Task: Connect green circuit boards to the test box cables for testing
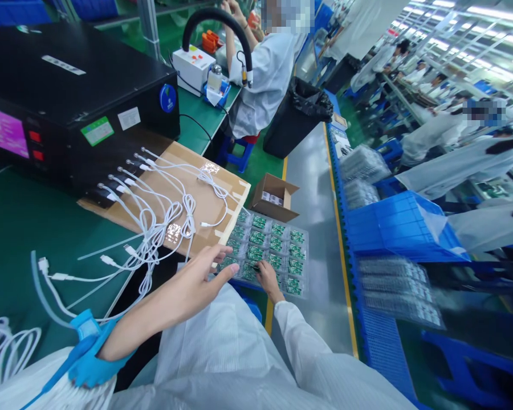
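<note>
A clear plastic tray point(306, 259) holds rows of small green circuit boards point(276, 244) below the table's edge. Over its lower left part my right hand point(268, 280) reaches down, thumb and fingers pinched at the edge of one board, partly hidden by the fingers. My left hand point(209, 266) hovers by the near left side of the tray, fingers stretched out and thumb apart, holding nothing. A blue wrist strap point(88, 327) circles my left wrist. Left of that hand, white charging cables point(154, 239) lie tangled on a brown board point(211, 208).
A black test unit point(123, 108) with a pink screen stands at the upper left. Beyond the tray sit an open cardboard box point(277, 199) and a black bin point(297, 117). A co-worker point(260, 74) sits ahead. Stacked trays point(397, 290) and a blue crate point(406, 225) are right.
</note>
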Motion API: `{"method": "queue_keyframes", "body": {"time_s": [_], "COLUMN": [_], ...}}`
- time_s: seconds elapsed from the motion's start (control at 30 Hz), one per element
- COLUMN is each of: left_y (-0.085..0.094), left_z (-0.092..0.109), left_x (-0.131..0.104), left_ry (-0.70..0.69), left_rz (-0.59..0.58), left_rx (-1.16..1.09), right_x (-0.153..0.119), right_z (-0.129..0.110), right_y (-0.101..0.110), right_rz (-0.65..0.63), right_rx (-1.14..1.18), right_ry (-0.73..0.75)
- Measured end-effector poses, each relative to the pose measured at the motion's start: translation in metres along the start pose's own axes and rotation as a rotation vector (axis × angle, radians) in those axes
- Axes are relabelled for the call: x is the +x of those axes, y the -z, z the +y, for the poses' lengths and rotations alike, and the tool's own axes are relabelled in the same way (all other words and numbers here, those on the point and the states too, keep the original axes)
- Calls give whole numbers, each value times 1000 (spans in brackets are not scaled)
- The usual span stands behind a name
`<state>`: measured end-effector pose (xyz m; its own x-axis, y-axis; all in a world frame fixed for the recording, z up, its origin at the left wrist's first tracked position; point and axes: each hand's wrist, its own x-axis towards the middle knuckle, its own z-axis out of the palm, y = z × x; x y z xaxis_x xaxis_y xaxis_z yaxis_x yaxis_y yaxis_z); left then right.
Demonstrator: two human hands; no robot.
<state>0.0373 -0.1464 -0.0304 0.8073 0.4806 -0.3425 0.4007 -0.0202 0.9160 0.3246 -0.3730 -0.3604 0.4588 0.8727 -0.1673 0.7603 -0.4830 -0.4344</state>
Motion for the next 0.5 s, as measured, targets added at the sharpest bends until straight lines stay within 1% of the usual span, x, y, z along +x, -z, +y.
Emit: {"method": "queue_keyframes", "body": {"time_s": [0.17,0.3,0.37,0.43,0.5], "left_y": [0,0,0,-1,-2], "left_z": [3,0,-2,-3,-3], "left_x": [1,0,1,1,2], "left_ry": [-1,6,10,10,5], "left_rz": [-24,-38,-36,-34,-35], "left_rx": [21,15,5,0,2], "right_x": [-20,-25,-25,-26,-26], "right_z": [-8,-17,-21,-25,-29], "right_y": [-19,-23,-23,-25,-28], "right_rz": [17,80,132,175,186], "right_rx": [127,271,347,434,540], "right_ry": [-117,-262,-378,-525,-683]}}
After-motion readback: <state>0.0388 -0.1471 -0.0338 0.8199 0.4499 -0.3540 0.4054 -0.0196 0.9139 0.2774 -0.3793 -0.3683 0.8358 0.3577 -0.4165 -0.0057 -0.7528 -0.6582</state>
